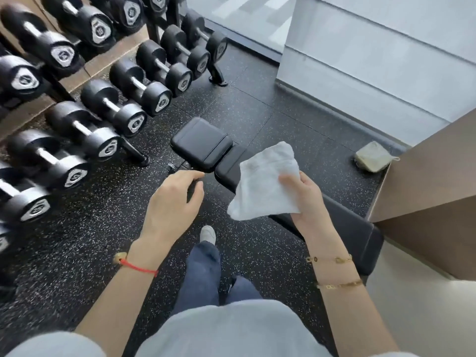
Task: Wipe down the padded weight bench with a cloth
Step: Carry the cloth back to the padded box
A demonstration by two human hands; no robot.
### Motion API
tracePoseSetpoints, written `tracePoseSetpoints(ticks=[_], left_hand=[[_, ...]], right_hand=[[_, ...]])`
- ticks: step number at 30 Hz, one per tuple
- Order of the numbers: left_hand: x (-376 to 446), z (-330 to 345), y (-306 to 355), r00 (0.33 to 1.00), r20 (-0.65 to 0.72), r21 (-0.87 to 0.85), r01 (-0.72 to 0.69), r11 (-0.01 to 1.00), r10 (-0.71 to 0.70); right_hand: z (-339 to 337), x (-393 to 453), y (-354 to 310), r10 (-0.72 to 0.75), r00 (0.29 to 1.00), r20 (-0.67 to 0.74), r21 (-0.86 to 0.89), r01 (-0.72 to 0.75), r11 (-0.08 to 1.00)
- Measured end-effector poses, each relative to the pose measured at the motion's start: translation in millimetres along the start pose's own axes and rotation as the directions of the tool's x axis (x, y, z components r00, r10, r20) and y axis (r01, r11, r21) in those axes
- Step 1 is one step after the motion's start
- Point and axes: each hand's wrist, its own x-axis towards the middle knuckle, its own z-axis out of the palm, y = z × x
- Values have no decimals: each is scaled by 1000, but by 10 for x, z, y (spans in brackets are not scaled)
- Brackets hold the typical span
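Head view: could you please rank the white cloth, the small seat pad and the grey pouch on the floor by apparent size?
1. white cloth, though nearness to the camera inflates it
2. small seat pad
3. grey pouch

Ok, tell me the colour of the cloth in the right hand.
White; the cloth held by the right hand shows clearly in the head view.
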Motion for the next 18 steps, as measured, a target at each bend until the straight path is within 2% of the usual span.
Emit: tracePoseSetpoints(ticks=[9, 18], left_hand=[[-1095, -656, -6, 971, -183, -32, 151, 988, -155], [-2187, -1278, -631, 853, -378, -45, 372, 927, -360]], right_hand=[[493, -844, -98, -25, 984, 175, -57, 36, 998], [1418, -1392, 316, 33, 911, 410, -199, 54, 979]])
